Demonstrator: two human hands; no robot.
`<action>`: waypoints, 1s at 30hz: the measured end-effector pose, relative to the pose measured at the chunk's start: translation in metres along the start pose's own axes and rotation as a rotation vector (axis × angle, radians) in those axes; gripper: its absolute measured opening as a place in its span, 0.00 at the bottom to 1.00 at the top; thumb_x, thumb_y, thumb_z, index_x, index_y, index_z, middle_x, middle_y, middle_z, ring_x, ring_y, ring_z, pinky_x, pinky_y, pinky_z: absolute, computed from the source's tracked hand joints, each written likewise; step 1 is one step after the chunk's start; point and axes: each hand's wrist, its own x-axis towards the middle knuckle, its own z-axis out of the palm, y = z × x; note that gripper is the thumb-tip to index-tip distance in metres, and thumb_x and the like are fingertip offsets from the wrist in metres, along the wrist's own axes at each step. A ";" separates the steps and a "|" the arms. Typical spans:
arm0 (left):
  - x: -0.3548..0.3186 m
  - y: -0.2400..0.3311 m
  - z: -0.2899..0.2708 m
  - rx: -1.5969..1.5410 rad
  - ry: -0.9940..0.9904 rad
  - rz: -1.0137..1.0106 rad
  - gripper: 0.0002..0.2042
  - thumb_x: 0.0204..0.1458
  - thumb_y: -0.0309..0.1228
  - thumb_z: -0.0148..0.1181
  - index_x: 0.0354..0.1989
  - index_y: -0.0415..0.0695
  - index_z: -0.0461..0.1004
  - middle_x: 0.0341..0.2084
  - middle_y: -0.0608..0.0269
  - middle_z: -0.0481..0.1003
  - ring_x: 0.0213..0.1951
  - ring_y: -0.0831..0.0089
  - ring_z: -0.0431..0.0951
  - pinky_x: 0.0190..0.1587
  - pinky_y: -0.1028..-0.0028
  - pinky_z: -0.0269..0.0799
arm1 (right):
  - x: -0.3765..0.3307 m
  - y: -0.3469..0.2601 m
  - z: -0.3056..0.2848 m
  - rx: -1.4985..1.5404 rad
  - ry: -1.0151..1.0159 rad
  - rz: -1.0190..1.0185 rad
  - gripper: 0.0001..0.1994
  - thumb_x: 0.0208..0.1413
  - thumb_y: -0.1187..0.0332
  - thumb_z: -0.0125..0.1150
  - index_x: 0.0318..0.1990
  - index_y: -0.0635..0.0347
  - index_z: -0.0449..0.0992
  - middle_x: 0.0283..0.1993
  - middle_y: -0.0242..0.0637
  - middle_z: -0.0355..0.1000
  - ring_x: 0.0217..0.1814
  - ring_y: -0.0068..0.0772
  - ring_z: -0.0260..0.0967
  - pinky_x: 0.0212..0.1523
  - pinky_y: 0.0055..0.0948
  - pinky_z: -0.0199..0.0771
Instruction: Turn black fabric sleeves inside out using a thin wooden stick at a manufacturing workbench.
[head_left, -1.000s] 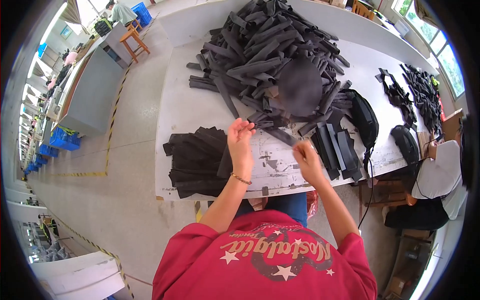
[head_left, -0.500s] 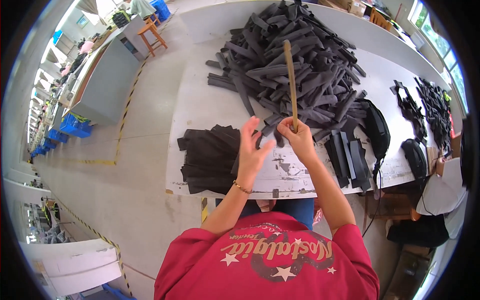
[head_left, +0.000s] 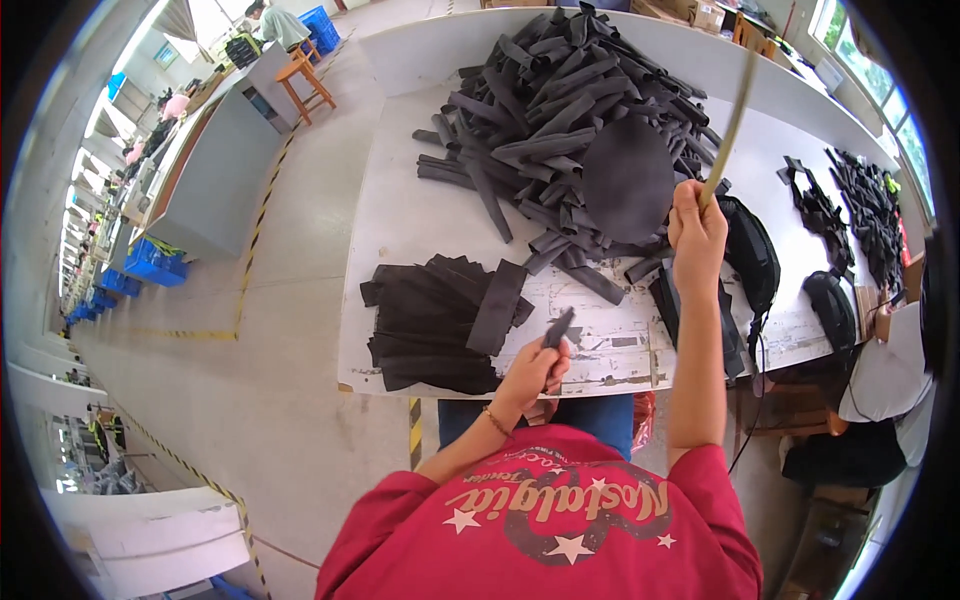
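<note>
**Strip + stick held over bench – grip notes**

L hand (head_left: 533, 368): closed round one end of a short dark strip (head_left: 558, 327); strip pinched betw. thumb and fingers, free end pointing up and away, just above the near edge of the white table (head_left: 400, 220). R hand (head_left: 697, 228): raised higher, fist shut round the lower end of a long thin pale stick (head_left: 730, 120); stick tilted up and to the right, blurred along its length, so exact shape not readable.

Surroundings: flat stack of dark pieces (head_left: 435, 320) lying on the table just left of the L hand, one wider band across its top. Big loose heap of dark strips (head_left: 560, 120) further back, a round dark patch resting on its near slope. Black bags (head_left: 750, 255) to the right, beside the R forearm.

Judgement on handling: strip is limp, so it is best kept gripped near its end, w/ the free end steadied before the stick is brought to it. Stick probably better held lower and closer for control; hands are well apart at present. Stack should be left undisturbed by the L wrist.
</note>
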 end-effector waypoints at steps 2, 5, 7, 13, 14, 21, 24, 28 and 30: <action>-0.003 0.014 -0.003 -0.322 0.015 -0.010 0.05 0.52 0.26 0.42 0.31 0.41 0.66 0.14 0.67 0.61 0.12 0.81 0.57 0.14 0.79 0.53 | -0.021 0.006 -0.008 -0.051 -0.158 0.095 0.07 0.62 0.67 0.49 0.33 0.56 0.69 0.18 0.17 0.53 0.15 0.08 0.44 0.15 0.14 0.39; 0.000 0.034 -0.009 -0.497 -0.141 0.036 0.07 0.55 0.29 0.43 0.32 0.40 0.67 0.14 0.66 0.62 0.11 0.81 0.57 0.13 0.80 0.53 | -0.072 0.037 -0.009 -0.249 -0.440 0.124 0.08 0.58 0.67 0.56 0.39 0.61 0.72 0.21 0.21 0.61 0.16 0.09 0.51 0.17 0.13 0.47; 0.006 0.035 -0.007 -0.525 -0.221 -0.006 0.08 0.55 0.30 0.43 0.32 0.40 0.67 0.14 0.65 0.62 0.11 0.81 0.57 0.13 0.81 0.53 | -0.097 0.054 0.005 -0.134 -0.480 0.169 0.10 0.54 0.69 0.60 0.42 0.63 0.74 0.29 0.26 0.66 0.23 0.12 0.60 0.23 0.15 0.59; -0.007 0.026 0.018 -0.478 -0.314 -0.163 0.10 0.57 0.34 0.42 0.28 0.43 0.63 0.14 0.64 0.64 0.10 0.81 0.56 0.11 0.80 0.54 | -0.093 0.070 0.037 -0.069 -0.280 0.136 0.04 0.55 0.72 0.59 0.36 0.61 0.73 0.21 0.21 0.62 0.17 0.10 0.52 0.17 0.16 0.47; -0.012 0.026 0.023 -0.411 -0.271 -0.113 0.10 0.58 0.34 0.41 0.27 0.44 0.62 0.15 0.64 0.64 0.10 0.81 0.56 0.10 0.80 0.55 | -0.084 0.072 0.039 0.042 -0.213 0.149 0.03 0.56 0.72 0.57 0.34 0.61 0.72 0.19 0.19 0.59 0.16 0.09 0.48 0.16 0.17 0.42; -0.050 -0.021 0.019 0.192 -0.352 -0.181 0.11 0.59 0.31 0.36 0.28 0.41 0.64 0.18 0.61 0.70 0.17 0.77 0.67 0.21 0.78 0.65 | -0.013 0.025 0.027 0.123 0.130 0.136 0.08 0.61 0.65 0.54 0.34 0.61 0.73 0.17 0.18 0.54 0.17 0.09 0.47 0.17 0.16 0.43; -0.038 0.015 0.009 0.221 0.001 0.353 0.07 0.59 0.31 0.44 0.36 0.40 0.66 0.27 0.61 0.72 0.26 0.79 0.71 0.30 0.82 0.66 | -0.026 0.011 0.033 0.008 -0.035 0.111 0.09 0.60 0.66 0.55 0.33 0.62 0.73 0.17 0.18 0.54 0.18 0.09 0.46 0.18 0.16 0.43; 0.003 0.068 0.035 0.347 0.312 0.858 0.13 0.54 0.23 0.54 0.48 0.40 0.64 0.36 0.65 0.69 0.37 0.81 0.69 0.39 0.84 0.64 | -0.051 0.025 0.047 -0.068 -0.076 0.135 0.10 0.58 0.65 0.57 0.29 0.61 0.72 0.19 0.17 0.56 0.19 0.08 0.48 0.18 0.16 0.44; 0.016 0.073 0.037 0.063 0.186 0.640 0.15 0.53 0.22 0.56 0.49 0.39 0.64 0.36 0.67 0.69 0.36 0.82 0.69 0.40 0.84 0.65 | -0.064 0.024 0.054 -0.006 -0.129 0.217 0.10 0.58 0.64 0.58 0.29 0.60 0.71 0.19 0.17 0.57 0.19 0.08 0.48 0.18 0.15 0.45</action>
